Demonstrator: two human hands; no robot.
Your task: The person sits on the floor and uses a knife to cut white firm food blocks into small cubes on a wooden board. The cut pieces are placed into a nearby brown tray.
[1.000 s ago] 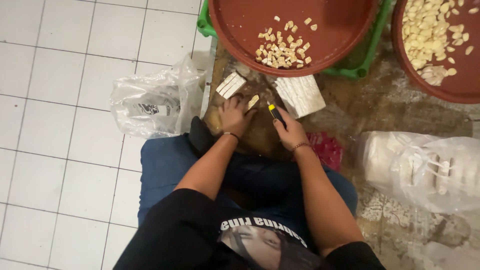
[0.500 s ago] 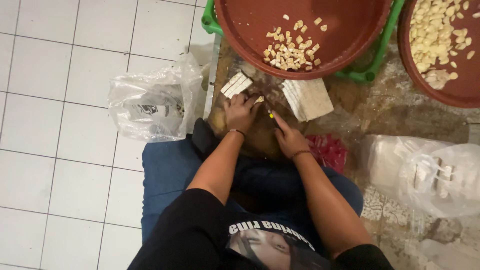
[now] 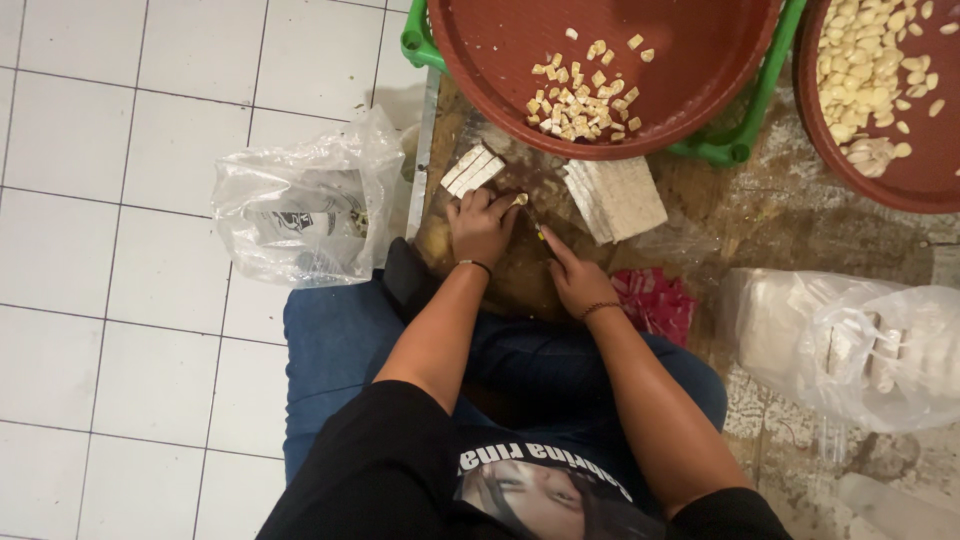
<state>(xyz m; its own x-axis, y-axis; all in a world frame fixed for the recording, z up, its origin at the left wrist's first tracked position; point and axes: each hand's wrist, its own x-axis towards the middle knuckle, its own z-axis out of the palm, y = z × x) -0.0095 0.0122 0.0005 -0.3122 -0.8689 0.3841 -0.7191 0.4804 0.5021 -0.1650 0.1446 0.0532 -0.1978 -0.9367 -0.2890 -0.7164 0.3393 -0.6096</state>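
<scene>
My left hand (image 3: 480,225) presses a small pale piece (image 3: 520,200) down on a dark wooden board (image 3: 520,285) in front of my knees. My right hand (image 3: 575,275) is closed on a knife with a yellow handle (image 3: 541,235), its tip close to the left fingers. A few pale cut strips (image 3: 472,169) lie just beyond my left hand. A slab of pale blocks (image 3: 615,198) rests to the right of the board. Small pale cubes (image 3: 585,100) are piled in a big red-brown round tray (image 3: 500,40) further away.
A second red-brown tray (image 3: 905,185) with pale pieces sits at the top right. A green crate (image 3: 420,40) supports the first tray. A crumpled clear bag (image 3: 300,205) lies on white tiles to the left, another full bag (image 3: 850,340) to the right, red wrappers (image 3: 655,300) beside my right wrist.
Both hands stay on the board; the knife hand has shifted slightly nearer the left fingers. The view has tilted a little, so the trays sit lower in the picture.
</scene>
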